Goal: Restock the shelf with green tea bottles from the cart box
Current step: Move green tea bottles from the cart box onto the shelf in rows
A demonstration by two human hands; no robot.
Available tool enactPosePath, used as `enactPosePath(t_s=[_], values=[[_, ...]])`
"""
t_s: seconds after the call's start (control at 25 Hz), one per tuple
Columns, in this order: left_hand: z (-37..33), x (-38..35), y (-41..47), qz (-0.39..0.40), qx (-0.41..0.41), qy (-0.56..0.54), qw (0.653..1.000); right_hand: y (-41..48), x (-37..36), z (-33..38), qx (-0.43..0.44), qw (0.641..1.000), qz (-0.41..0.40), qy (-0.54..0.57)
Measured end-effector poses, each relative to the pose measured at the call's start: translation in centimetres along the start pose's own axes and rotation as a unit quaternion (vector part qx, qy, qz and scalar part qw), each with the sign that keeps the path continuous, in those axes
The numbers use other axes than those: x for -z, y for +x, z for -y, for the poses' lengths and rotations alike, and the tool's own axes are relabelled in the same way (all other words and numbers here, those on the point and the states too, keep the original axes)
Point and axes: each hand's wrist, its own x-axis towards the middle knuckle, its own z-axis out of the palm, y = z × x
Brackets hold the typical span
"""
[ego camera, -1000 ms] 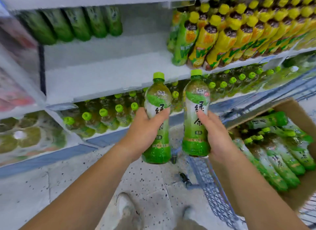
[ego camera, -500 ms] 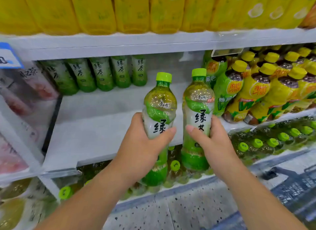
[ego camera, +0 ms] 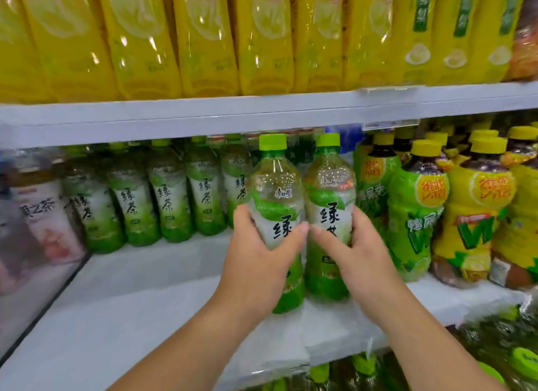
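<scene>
Here, two green tea bottles are held upright over the bare front of the shelf.

The left hand (ego camera: 259, 262) curls round the waist of the left green tea bottle (ego camera: 272, 187), thumb across the label. The right hand (ego camera: 358, 259) grips the right green tea bottle (ego camera: 329, 187) the same way. This mid-body hold probably keeps the bases free to land flat with the labels facing out. The bottles stand side by side at frame centre, and whether their bases touch the smooth white shelf (ego camera: 145, 303) I cannot tell. Each is clear, dimpled plastic with domed shoulders, a glossy white-to-green film label and a ridged lime cap. At centre left a matching back row (ego camera: 168, 198) lines the rear, and yellow-capped bottles (ego camera: 471, 210) crowd the right. The cart box is out of view.
</scene>
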Motion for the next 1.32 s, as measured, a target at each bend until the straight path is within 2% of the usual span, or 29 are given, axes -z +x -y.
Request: enactPosePath(t_s=[0.2, 0.32, 0.44, 0.56, 0.72, 1.08, 1.32], values=[[2.8, -0.6, 0.5, -0.026, -0.051, 0.0, 0.998, 0.8, 0.3, -2.5, 0.041, 0.998, 0.029, 0.031], [2.8, -0.1, 0.6, -0.014, -0.034, 0.021, 0.999, 1.0, 1.4, -2.8, 0.025, 0.997, 0.06, 0.035], [3.2, 0.5, 0.0, 0.03, -0.014, 0.114, 0.993, 0.8, 2.3, -2.7, 0.007, 0.996, 0.085, -0.007], [4.4, 1.1, 0.2, 0.062, 0.027, 0.171, 0.983, 0.6, 2.2, -3.4, 0.007, 0.996, 0.047, -0.078], [4.9, 1.1, 3.0, 0.023, 0.056, 0.181, 0.982, 3.9, 0.9, -4.4, -0.008, 0.998, 0.019, -0.067], [7.8, -1.7, 9.1, -0.088, 0.037, 0.212, 0.973, 11.2, -0.7, -6.6, -0.044, 0.987, -0.016, -0.153], [9.6, -3.6, 12.6, -0.138, 0.019, 0.275, 0.951, 14.6, -1.0, -7.1, -0.051, 0.975, -0.004, -0.216]])
